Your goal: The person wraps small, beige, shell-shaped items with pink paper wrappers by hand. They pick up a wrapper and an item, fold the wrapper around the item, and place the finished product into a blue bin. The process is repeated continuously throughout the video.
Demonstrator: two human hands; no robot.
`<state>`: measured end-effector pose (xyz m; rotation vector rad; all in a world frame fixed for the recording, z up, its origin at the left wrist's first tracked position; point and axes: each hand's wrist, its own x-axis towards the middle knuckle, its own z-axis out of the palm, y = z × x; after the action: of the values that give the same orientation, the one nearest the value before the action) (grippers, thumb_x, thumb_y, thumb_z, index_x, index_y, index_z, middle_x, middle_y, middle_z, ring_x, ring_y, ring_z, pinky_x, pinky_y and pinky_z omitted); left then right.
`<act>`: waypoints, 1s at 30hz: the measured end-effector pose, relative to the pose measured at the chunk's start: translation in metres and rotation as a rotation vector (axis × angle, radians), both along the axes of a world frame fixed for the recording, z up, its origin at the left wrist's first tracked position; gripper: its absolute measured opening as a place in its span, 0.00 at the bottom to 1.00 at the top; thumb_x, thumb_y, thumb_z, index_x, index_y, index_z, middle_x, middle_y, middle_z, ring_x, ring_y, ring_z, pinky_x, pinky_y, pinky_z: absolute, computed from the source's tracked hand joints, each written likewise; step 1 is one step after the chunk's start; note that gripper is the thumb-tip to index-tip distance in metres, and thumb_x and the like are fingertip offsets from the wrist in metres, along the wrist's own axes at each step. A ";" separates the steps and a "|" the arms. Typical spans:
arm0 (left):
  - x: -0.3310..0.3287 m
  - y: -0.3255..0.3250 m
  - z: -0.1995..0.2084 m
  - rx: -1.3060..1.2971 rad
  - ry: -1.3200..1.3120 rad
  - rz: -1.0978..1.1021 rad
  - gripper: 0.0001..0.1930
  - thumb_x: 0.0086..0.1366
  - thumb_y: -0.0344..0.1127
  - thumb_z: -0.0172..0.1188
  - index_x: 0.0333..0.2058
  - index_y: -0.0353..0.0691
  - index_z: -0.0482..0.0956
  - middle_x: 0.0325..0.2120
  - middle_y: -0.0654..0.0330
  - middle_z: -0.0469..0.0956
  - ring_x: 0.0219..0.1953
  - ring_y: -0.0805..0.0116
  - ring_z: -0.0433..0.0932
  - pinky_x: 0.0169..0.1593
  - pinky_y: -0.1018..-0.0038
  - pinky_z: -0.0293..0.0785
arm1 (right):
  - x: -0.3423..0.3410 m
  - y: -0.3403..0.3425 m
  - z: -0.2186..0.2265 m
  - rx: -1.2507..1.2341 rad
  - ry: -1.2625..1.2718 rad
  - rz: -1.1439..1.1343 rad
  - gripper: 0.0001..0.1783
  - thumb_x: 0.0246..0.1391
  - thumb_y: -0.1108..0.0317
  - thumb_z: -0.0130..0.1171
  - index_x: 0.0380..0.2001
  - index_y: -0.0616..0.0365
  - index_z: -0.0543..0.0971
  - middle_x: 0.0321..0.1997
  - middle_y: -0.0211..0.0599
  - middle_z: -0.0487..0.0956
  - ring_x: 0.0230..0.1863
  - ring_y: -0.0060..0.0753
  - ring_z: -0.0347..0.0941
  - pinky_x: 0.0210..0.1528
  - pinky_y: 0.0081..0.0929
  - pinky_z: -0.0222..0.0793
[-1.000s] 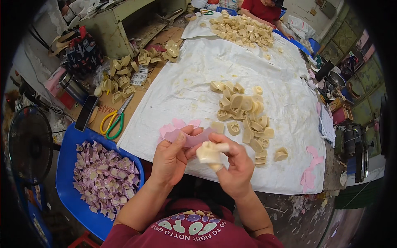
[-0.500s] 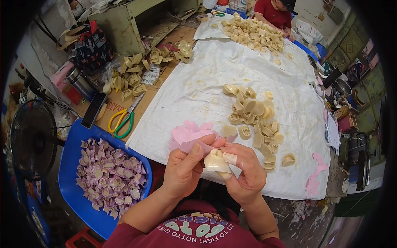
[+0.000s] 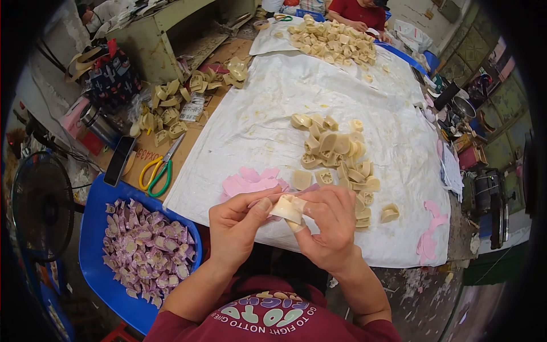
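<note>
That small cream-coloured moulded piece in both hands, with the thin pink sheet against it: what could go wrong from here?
1. The small cream-coloured moulded piece is pinched only at the fingertips of the left hand and right hand, in the air at the near table edge; a slipped grip might drop it off the table.
2. The thin pink sheet looks flimsy and could tear or crease.
3. The loose pile of cream pieces lies close by; the right forearm could knock some.

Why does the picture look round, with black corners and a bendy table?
Head view: a fisheye lens bends the white sheet's edges and leaves a dark rim; light is soft and even, and both hands with the cream piece look sharp.
</note>
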<state>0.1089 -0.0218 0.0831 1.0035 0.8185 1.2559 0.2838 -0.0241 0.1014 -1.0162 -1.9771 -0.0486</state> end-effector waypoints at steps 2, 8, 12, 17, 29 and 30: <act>-0.004 0.003 -0.004 -0.111 -0.082 -0.066 0.14 0.69 0.31 0.54 0.48 0.29 0.78 0.43 0.53 0.81 0.44 0.72 0.78 0.48 0.76 0.75 | 0.000 0.000 0.001 -0.025 -0.035 -0.019 0.14 0.32 0.74 0.62 0.29 0.59 0.74 0.32 0.37 0.75 0.37 0.42 0.70 0.42 0.38 0.59; 0.002 -0.004 -0.011 -0.112 -0.010 -0.101 0.16 0.68 0.33 0.55 0.50 0.28 0.77 0.44 0.54 0.81 0.44 0.73 0.78 0.50 0.77 0.73 | 0.000 -0.001 0.004 -0.097 -0.118 -0.042 0.13 0.32 0.74 0.62 0.28 0.58 0.74 0.29 0.37 0.71 0.36 0.42 0.68 0.41 0.38 0.58; -0.002 -0.003 -0.011 -0.042 0.111 -0.163 0.17 0.68 0.34 0.55 0.50 0.27 0.76 0.44 0.54 0.80 0.43 0.73 0.77 0.50 0.77 0.72 | 0.007 0.002 -0.001 -0.122 -0.102 0.024 0.14 0.31 0.75 0.61 0.28 0.60 0.73 0.29 0.38 0.71 0.36 0.42 0.68 0.40 0.38 0.59; -0.017 0.021 -0.001 -0.154 0.043 -0.352 0.14 0.63 0.26 0.59 0.47 0.29 0.77 0.37 0.57 0.80 0.36 0.78 0.75 0.39 0.80 0.70 | 0.014 0.007 -0.006 -0.040 -0.070 0.157 0.14 0.29 0.76 0.59 0.28 0.62 0.74 0.30 0.40 0.72 0.34 0.44 0.69 0.39 0.39 0.61; -0.017 0.051 0.001 0.078 0.206 -0.410 0.11 0.65 0.28 0.57 0.45 0.33 0.78 0.37 0.59 0.77 0.41 0.75 0.74 0.45 0.79 0.71 | -0.001 0.003 -0.026 -0.589 0.541 0.105 0.11 0.42 0.75 0.63 0.33 0.61 0.79 0.30 0.33 0.77 0.35 0.29 0.72 0.40 0.27 0.68; -0.013 0.049 -0.004 0.166 0.152 -0.310 0.10 0.65 0.28 0.56 0.43 0.32 0.79 0.38 0.58 0.77 0.43 0.74 0.74 0.46 0.78 0.71 | -0.003 0.004 -0.026 -0.667 0.672 0.132 0.11 0.43 0.73 0.65 0.33 0.61 0.79 0.31 0.32 0.78 0.35 0.25 0.73 0.40 0.25 0.68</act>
<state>0.0956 0.0271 0.0794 1.3185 0.6501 1.0012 0.2812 -0.0205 0.0756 -1.1064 -1.4307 0.9567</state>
